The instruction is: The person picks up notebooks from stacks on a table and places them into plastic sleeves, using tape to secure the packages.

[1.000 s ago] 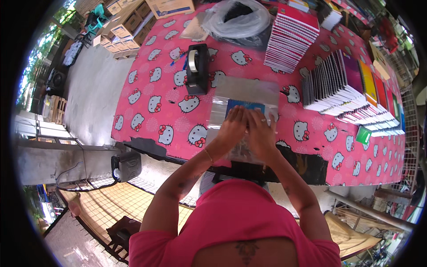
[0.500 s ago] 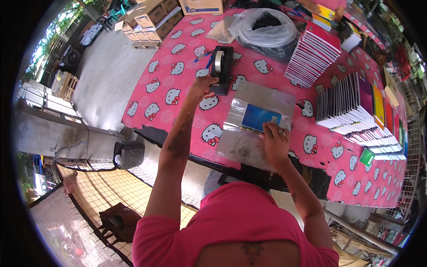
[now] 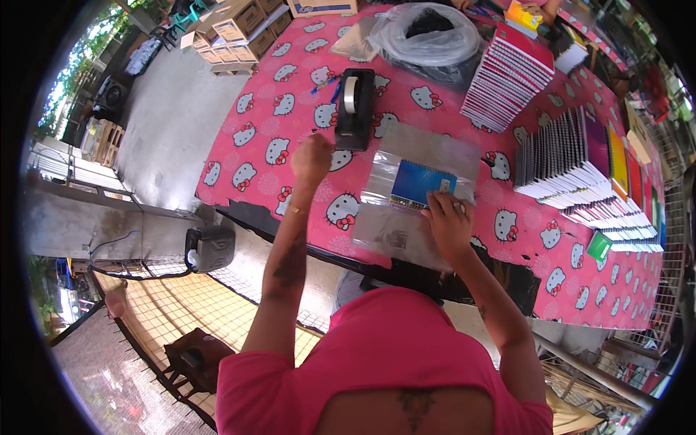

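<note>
one right hand (image 3: 447,217): right of centre, fingers extended, resting on the lower right corner of the blue notebook (image 3: 423,181)
blue notebook: mid-frame, up and left from the right hand, the nearer one; long axis left to right, dipping rightward
clear plastic (image 3: 373,225): spreads around the notebook; whether it also covers it i cannot tell
left hand (image 3: 312,157): left of centre, fingers curled in; whether they grip anything i cannot tell
tape dispenser (image 3: 355,130): just beside the left hand, up and right of it; long axis runs up the frame
red notebook stack (image 3: 504,83): upper right, well apart from both
</note>
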A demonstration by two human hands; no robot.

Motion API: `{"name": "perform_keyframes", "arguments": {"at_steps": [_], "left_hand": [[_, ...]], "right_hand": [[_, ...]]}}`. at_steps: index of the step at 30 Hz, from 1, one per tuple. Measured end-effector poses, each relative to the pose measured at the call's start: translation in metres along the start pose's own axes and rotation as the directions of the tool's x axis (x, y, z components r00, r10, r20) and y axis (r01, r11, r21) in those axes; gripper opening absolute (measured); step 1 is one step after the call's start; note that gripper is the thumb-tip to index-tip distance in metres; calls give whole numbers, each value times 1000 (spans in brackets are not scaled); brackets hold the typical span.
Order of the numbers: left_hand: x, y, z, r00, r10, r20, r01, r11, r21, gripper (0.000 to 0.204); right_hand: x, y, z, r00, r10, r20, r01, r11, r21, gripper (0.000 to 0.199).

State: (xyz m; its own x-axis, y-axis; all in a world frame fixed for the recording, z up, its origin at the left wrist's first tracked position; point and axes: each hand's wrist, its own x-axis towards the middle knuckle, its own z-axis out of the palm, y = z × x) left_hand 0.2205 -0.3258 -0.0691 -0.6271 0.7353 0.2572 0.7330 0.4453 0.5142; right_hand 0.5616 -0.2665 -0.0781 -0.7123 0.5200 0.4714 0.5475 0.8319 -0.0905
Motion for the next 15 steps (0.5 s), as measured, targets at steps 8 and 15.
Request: {"name": "perform_keyframes", "arguments": {"at_steps": [8, 15], "left_hand": [[-74, 157, 20, 917, 114, 382, 30, 935, -353, 28], [-78, 153, 33, 884, 161, 439, -220, 972, 87, 43]], "right_hand": [[5, 3, 0, 999, -12, -39, 13, 1000, 11, 38], [13, -3, -26, 997, 48, 63, -56, 990, 131, 40]]}}
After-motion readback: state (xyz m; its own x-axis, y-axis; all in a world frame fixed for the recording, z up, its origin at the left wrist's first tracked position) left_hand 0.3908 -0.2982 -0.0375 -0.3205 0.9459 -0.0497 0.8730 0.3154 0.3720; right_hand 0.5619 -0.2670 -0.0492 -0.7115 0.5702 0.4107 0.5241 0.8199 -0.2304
